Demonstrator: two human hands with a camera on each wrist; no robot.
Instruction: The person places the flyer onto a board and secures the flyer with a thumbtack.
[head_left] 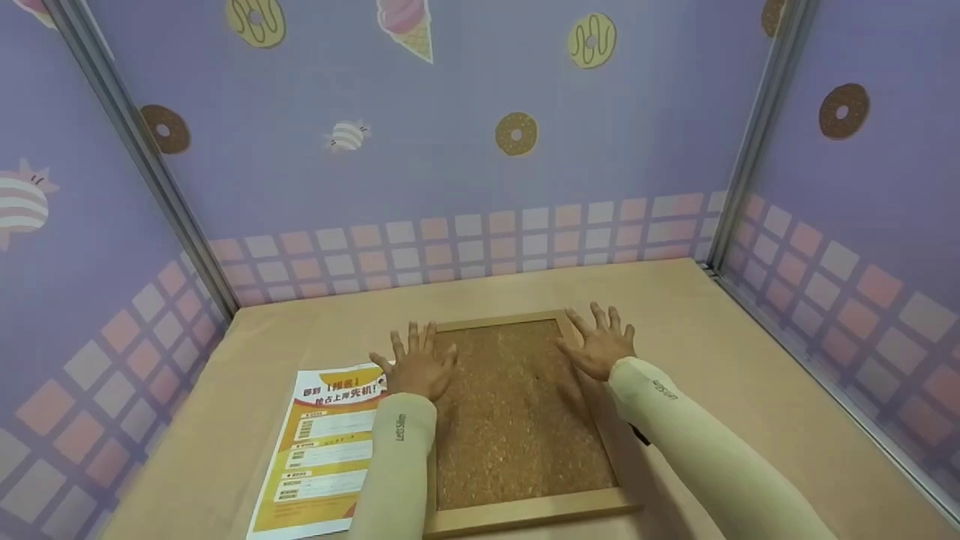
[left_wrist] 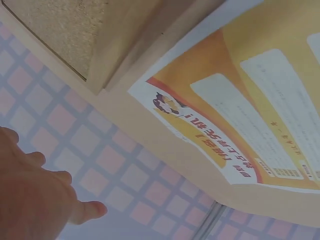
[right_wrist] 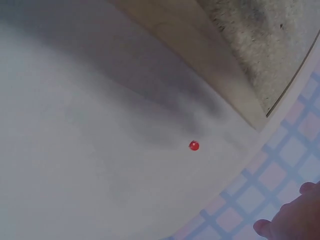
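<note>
A cork board (head_left: 517,420) with a pale wooden frame lies flat in front of me. Over its upper left edge is my left hand (head_left: 421,369), fingers spread and holding nothing. My right hand (head_left: 601,348) is likewise spread and bare, overlapping the frame's upper right corner in the head view. A printed yellow and orange sheet (head_left: 326,457) lies left of the board, partly covered by the left sleeve. In the right wrist view, a small shiny red round piece (right_wrist: 194,145) sits on the tabletop beside the frame; the right arm hides that spot from the head view.
The board and sheet lie on a beige tabletop (head_left: 720,360). Purple panels (head_left: 442,150) printed with sweets and pink and white squares stand behind and on both sides. Metal posts (head_left: 757,142) join them at the corners.
</note>
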